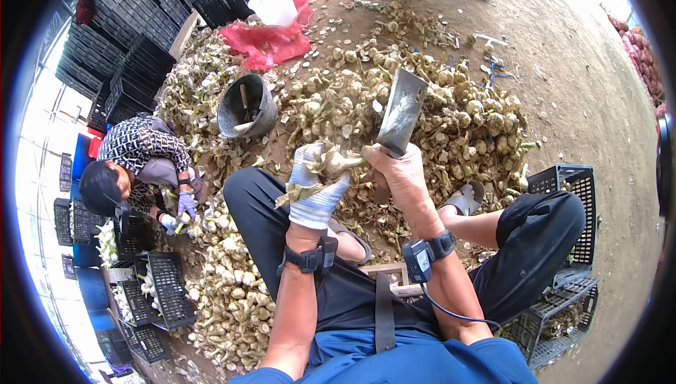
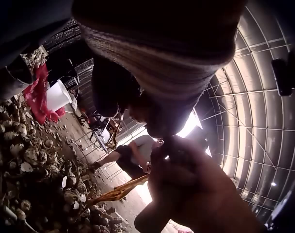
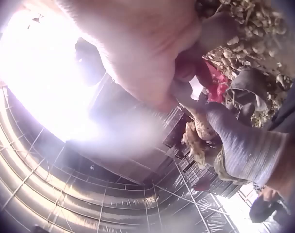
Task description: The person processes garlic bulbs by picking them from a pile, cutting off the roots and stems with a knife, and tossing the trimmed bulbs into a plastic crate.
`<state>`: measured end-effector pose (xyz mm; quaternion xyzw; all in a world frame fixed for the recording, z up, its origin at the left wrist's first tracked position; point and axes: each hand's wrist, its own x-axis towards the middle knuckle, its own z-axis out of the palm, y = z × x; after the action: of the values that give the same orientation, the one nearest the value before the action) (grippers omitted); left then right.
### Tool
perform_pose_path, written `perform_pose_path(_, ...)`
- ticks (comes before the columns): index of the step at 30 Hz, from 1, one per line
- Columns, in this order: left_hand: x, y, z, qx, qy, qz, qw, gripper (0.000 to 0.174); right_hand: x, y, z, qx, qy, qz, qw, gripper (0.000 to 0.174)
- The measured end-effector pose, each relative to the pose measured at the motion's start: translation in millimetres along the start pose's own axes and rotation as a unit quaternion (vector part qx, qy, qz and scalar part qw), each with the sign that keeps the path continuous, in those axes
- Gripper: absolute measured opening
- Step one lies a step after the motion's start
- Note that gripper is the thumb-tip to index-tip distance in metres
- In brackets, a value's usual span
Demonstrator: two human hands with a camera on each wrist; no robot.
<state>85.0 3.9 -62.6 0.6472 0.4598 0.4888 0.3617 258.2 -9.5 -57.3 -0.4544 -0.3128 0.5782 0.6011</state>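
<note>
In the head view my left hand (image 1: 318, 194), in a striped white glove, holds a garlic bulb (image 1: 332, 161) with dry leaves hanging from it. My bare right hand (image 1: 407, 183) grips a cleaver (image 1: 403, 111), its broad grey blade pointing away from me. Right thumb and stalk end of the bulb meet between the two hands. In the right wrist view the gloved left hand (image 3: 244, 143) has the bulb's papery leaves (image 3: 193, 143) in its grasp. The left wrist view is dark; the right hand (image 2: 196, 184) shows there near a dry leaf (image 2: 120, 192).
Untrimmed garlic (image 1: 479, 120) heaps ahead, and a paler garlic pile (image 1: 229, 292) lies at left. A dark bucket (image 1: 266, 113) holds a wooden-handled tool. Another person (image 1: 144, 148) bends over garlic at left. Black crates (image 1: 172, 292) stand left, more crates (image 1: 581, 222) right. Behind lie red netting (image 1: 264, 46) and a white bucket (image 1: 274, 5).
</note>
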Motion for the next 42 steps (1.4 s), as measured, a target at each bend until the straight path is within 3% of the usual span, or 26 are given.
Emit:
perform_pose_path(2,2,5,0,0.077,-0.011,-0.006,0.997,0.038,-2,-9,0,-0.045,-0.004,-0.024,0.999,0.017)
perform_pose_path(5,3,3,8,0.031,0.035,-0.088,0.995,0.036,-2,-8,0,-0.037,0.02,-0.053,0.998,0.018)
perform_pose_path(6,4,3,7,0.025,0.039,-0.086,0.995,0.035,-1,-7,0,-0.105,0.022,-0.115,0.988,0.015)
perform_pose_path(9,2,0,2,0.008,0.049,-0.084,0.995,0.032,3,1,-1,-0.302,0.032,-0.289,0.908,0.008)
perform_pose_path(10,4,-5,1,0.075,0.047,-0.095,0.992,0.032,2,4,3,-0.303,0.034,-0.299,0.904,0.009)
perform_pose_path(13,1,-3,0,-0.093,0.023,-0.161,0.982,0.032,5,26,-2,-0.42,0.004,-0.321,0.849,0.02)
perform_pose_path(14,0,-6,0,-0.089,0.021,-0.129,0.987,0.028,9,49,-10,-0.44,0.014,-0.299,0.846,0.02)
perform_pose_path(17,-2,-22,-1,-0.163,-0.011,-0.182,0.97,0.026,10,138,-50,-0.5,0.04,-0.122,0.857,0.016)
perform_pose_path(18,-2,-17,3,-0.107,0.046,-0.108,0.987,0.016,2,163,-65,-0.506,0.063,-0.069,0.857,0.017)
perform_pose_path(19,-1,-11,-4,-0.236,0.057,-0.199,0.949,0.012,-5,180,-77,-0.511,0.087,-0.016,0.855,0.018)
perform_pose_path(20,-1,13,-15,-0.3,0.102,-0.233,0.919,0.011,-10,184,-89,-0.537,0.096,0.03,0.837,0.022)
perform_pose_path(21,5,17,-33,-0.449,0.095,-0.251,0.852,0.014,-9,201,-105,-0.547,0.11,0.019,0.83,0.021)
perform_pose_path(22,15,26,-60,-0.55,0.089,-0.178,0.811,0.019,-9,198,-115,-0.548,0.134,0.029,0.825,0.021)
perform_pose_path(23,16,21,-85,-0.757,0.024,-0.077,0.648,0.037,-7,193,-124,-0.549,0.158,0.04,0.82,0.021)
perform_pose_path(25,20,66,-108,-0.858,0.045,0.083,0.505,0.054,0,186,-145,-0.558,0.206,0.039,0.803,0.022)
perform_pose_path(27,13,61,-137,-0.833,0.041,0.14,0.534,0.069,9,189,-165,-0.585,0.244,0.066,0.771,0.021)
perform_pose_path(29,13,68,-132,-0.807,0.023,0.086,0.583,0.073,10,196,-185,-0.607,0.268,0.071,0.745,0.023)
perform_pose_path(33,21,59,-71,-0.785,0.002,-0.001,0.62,0.071,3,210,-201,-0.658,0.274,0.126,0.69,0.032)
perform_pose_path(35,24,40,-56,-0.756,-0.001,-0.062,0.652,0.075,3,219,-203,-0.636,0.297,0.179,0.689,0.037)
perform_pose_path(36,24,35,-51,-0.746,0.007,-0.088,0.66,0.065,5,224,-205,-0.631,0.307,0.199,0.684,0.038)
perform_pose_path(38,26,23,-48,-0.738,0.039,-0.124,0.663,0.063,5,231,-206,-0.623,0.334,0.22,0.672,0.043)
perform_pose_path(40,30,14,-52,-0.739,0.072,-0.153,0.652,0.058,4,231,-203,-0.594,0.358,0.227,0.684,0.049)
perform_pose_path(42,35,11,-51,-0.739,0.072,-0.14,0.655,0.064,12,231,-203,-0.57,0.361,0.227,0.703,0.056)
